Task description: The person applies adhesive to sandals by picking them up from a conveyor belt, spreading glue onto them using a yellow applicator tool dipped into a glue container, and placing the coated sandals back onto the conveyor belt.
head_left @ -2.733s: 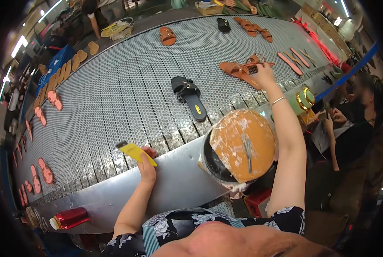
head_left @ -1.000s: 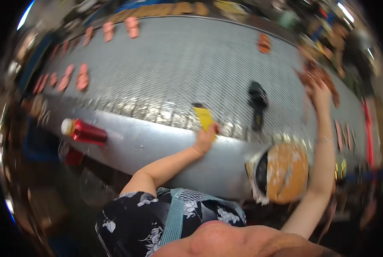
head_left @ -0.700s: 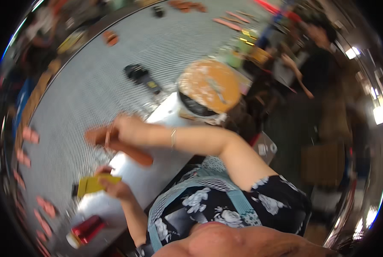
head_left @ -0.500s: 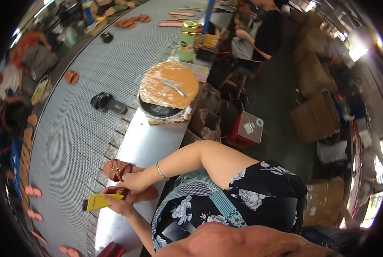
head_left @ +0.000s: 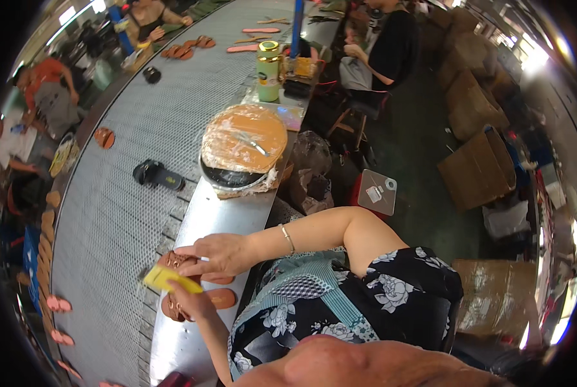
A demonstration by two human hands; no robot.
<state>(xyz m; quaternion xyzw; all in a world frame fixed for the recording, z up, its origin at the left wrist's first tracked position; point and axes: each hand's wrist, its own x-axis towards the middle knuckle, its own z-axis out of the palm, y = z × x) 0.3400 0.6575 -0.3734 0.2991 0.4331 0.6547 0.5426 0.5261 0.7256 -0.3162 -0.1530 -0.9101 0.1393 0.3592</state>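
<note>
Half a second ago the brown sandals (head_left: pixel 223 298) were bunched under both hands; now they lie side by side across the metal tabletop (head_left: pixel 205 216), straps by its mesh-side edge. The left grip (head_left: pixel 195 302) is closed on the yellow tool (head_left: pixel 170 278); the right grip (head_left: pixel 221 254) spreads over the farther sandal, whether holding it I cannot tell. Bare tabletop runs to the tub (head_left: pixel 243 134); open mesh (head_left: pixel 108 213) borders it.

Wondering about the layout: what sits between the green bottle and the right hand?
An orange-topped tub, then bare metal ledge, in the head view.
</note>
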